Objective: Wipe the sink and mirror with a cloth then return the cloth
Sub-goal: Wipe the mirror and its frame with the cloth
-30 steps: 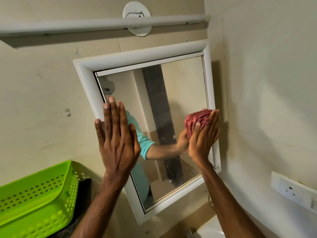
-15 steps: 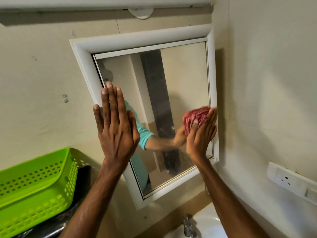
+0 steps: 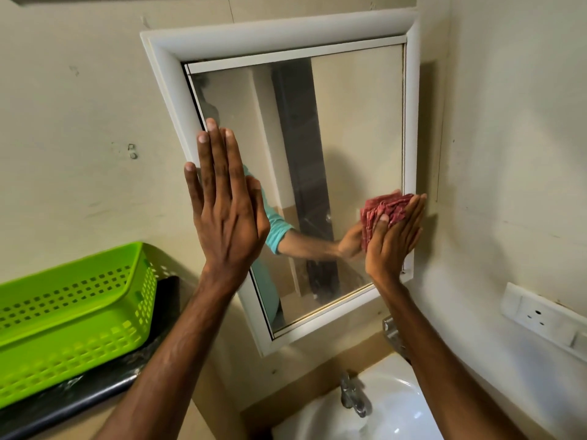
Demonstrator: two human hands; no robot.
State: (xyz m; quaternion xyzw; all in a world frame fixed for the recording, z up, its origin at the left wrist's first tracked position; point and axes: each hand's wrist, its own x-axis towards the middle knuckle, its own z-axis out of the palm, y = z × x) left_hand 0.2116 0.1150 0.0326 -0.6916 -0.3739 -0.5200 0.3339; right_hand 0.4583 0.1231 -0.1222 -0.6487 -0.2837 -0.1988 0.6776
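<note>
Clearly the mirror-wiping step is in hand: the right hand (image 3: 392,242), fingers straight, presses the bunched red cloth (image 3: 386,209) against the mirror (image 3: 349,138) at its lower right edge. The left hand (image 3: 225,211) lies flat and open on the mirror's left edge. The next move, I judge, calls for sweeping the cloth across the rest of the glass.

Red checked cloth (image 3: 386,211), white-framed mirror (image 3: 343,147), perforated lime-green basket (image 3: 73,315).
</note>
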